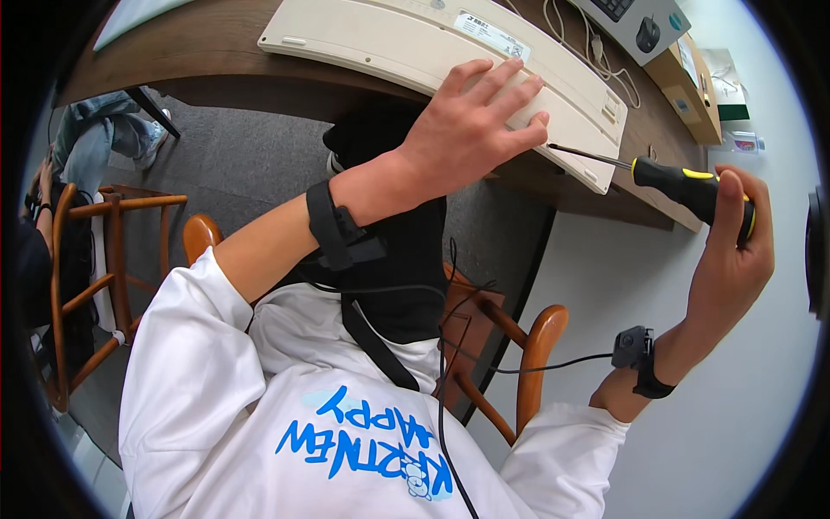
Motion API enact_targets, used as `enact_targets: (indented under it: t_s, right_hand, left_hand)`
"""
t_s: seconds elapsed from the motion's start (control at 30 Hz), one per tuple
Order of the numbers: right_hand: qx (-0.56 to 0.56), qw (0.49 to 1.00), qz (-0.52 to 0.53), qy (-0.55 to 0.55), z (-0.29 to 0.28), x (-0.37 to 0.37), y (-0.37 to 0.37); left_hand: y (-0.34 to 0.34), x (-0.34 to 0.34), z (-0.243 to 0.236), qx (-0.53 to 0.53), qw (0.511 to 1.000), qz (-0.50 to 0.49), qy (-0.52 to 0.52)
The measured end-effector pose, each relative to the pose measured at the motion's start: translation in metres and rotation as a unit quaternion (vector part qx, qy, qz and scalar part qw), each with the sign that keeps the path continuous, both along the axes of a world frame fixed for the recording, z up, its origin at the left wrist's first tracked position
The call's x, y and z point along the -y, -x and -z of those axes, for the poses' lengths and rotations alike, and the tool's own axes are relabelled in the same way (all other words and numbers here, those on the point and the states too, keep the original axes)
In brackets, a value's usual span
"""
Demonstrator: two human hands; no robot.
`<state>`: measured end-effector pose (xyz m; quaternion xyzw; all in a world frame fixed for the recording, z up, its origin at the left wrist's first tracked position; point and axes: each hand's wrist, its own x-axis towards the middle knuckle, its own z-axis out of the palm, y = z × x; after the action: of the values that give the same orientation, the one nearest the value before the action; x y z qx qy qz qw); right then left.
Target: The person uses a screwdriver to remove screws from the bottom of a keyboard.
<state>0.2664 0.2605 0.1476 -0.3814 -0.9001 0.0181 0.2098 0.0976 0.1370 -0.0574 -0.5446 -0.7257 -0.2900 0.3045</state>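
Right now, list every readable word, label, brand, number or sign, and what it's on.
Wording not copied; locations only:
White shirt: large blue lettering, upside down, legible.
Beige keyboard underside: white label, fine print too small.
Mouse-pictured box: teal mark, too small.
Bottle: label too blurred.

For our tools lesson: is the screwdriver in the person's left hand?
No, the right hand holds the screwdriver; the left hand rests on the keyboard.

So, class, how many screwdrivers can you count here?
1: the black-and-yellow screwdriver in the right hand, its tip by the edge of the upturned cream keyboard. Others could be hidden.
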Motion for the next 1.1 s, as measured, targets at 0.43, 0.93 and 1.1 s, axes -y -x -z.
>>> enact_targets:
  t_s: [0.43,0.93,1.1]
  right_hand:
    - [-0.027,0.996,-0.084,-0.03,0.004,0.006,-0.003]
    - [-0.052,0.997,-0.057,0.019,0.008,0.005,-0.006]
    - [-0.08,0.965,-0.248,0.023,0.004,0.001,-0.011]
  left_hand:
    - [0.0,0.001,0.0,0.001,1.0,0.003,0.004]
    - [0.0,0.002,-0.001,0.003,1.0,0.005,0.007]
    - [-0.001,0.001,-0.001,0.014,1.0,0.012,0.0]
